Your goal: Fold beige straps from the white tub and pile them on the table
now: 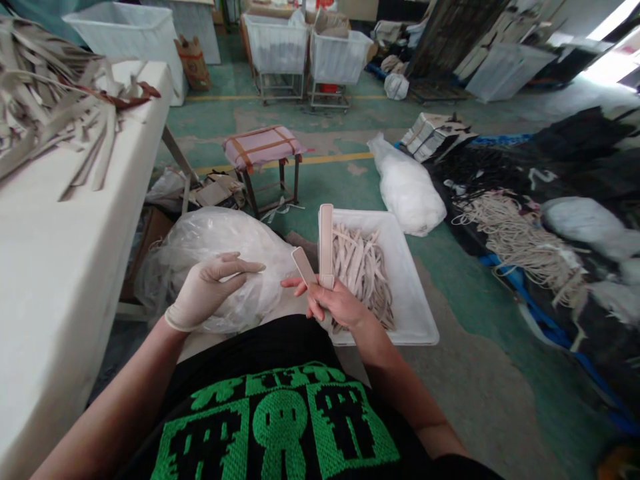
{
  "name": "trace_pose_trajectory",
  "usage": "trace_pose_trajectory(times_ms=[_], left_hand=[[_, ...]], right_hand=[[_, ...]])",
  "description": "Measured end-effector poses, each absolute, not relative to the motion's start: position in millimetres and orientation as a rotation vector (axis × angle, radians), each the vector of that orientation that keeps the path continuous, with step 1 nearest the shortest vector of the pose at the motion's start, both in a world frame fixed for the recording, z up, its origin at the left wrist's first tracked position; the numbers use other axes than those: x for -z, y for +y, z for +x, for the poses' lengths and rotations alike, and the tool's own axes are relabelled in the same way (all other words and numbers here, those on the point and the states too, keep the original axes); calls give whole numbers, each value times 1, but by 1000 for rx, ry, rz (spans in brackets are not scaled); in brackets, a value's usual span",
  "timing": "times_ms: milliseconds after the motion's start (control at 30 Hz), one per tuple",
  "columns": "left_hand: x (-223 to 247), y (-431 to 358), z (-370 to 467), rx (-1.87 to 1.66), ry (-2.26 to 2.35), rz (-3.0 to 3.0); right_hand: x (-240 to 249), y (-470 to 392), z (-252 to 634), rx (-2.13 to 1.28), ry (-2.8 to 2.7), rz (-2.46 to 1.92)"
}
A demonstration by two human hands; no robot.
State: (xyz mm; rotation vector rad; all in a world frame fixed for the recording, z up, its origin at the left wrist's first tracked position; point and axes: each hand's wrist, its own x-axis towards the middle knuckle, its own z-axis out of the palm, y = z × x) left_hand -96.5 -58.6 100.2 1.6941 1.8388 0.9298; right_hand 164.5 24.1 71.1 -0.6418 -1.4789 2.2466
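Observation:
My right hand [337, 303] is bare and closed around a pale pink-beige strap [326, 237], with one flat length upright and a small band across its lower part. A shorter rounded strap end [303, 265] leans left out of the same grip; whether it is the same piece I cannot tell. My left hand [215, 287] wears a thin whitish glove. Its thumb and fingers are pressed together, with nothing visible in them, above a clear plastic bag [225, 230]. Beside my right hand, a white plastic bin [413, 300] contains many similar beige strips [360, 267].
At left is a white table [45, 253] piled with beige strips [45, 100]. Ahead stands a stool [265, 147] with a pink padded top. A stuffed white bag [410, 187] and heaps of cords [520, 233] lie on the floor at right. Wheeled bins [277, 47] stand farther back.

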Motion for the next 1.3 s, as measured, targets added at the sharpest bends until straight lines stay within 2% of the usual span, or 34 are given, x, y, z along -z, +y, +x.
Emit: trace_pose_trajectory(times_ms=[233,533,800,933,1033,1100,1300], left_hand=[[-100,-22,-81,-671,1737,2398],[-97,-16,-76,-789,1677,2404],[-82,-5,-71,-826,1576,2504],[-79,-2,-77,-837,1815,2310],[-80,-10,-94,-698,2271,1871],[-80,-18,-102,-573,2348,1558],[-67,-30,-61,-860,1484,1220]], right_hand=[[-76,22,138,-2167,-1651,-610],[-63,37,159,-1942,-1474,-782],[-62,33,149,-2085,-1720,-658],[-58,30,142,-2028,-1613,-749],[-55,35,143,-1935,-1502,-872],[-53,39,145,-1907,-1474,-937],[-46,41,135,-1852,-1615,-996]])
